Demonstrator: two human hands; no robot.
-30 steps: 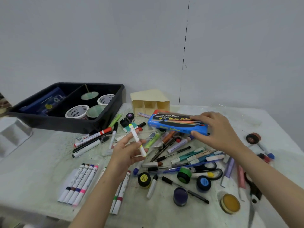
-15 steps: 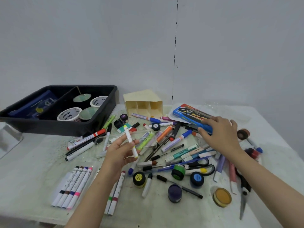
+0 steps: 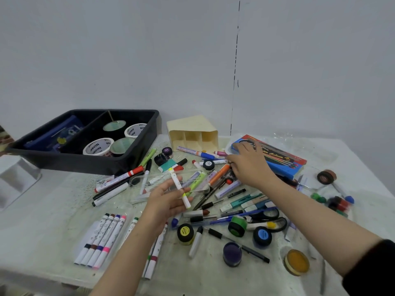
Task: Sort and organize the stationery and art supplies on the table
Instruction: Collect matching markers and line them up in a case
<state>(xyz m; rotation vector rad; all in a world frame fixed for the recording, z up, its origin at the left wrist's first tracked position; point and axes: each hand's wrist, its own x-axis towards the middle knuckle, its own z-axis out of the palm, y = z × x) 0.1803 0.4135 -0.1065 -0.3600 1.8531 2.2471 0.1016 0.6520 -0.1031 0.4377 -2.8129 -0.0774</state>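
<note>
Tabletop point(image 3: 53, 210) bears blue box point(image 3: 284, 162), released by right hand point(image 3: 250, 166); left hand point(image 3: 166, 202) grips pen point(image 3: 179, 185).

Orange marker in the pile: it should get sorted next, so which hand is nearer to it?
Right. The right hand is just beside the orange marker; the left hand is farther left, holding a yellow-capped marker.

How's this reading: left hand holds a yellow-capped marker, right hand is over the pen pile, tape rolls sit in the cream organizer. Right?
Not quite. The tape rolls sit in the black tray, not the cream organizer, as the head view shows. The rest stands: the left hand holds the yellow-capped marker and the right hand is over the pen pile.
</note>
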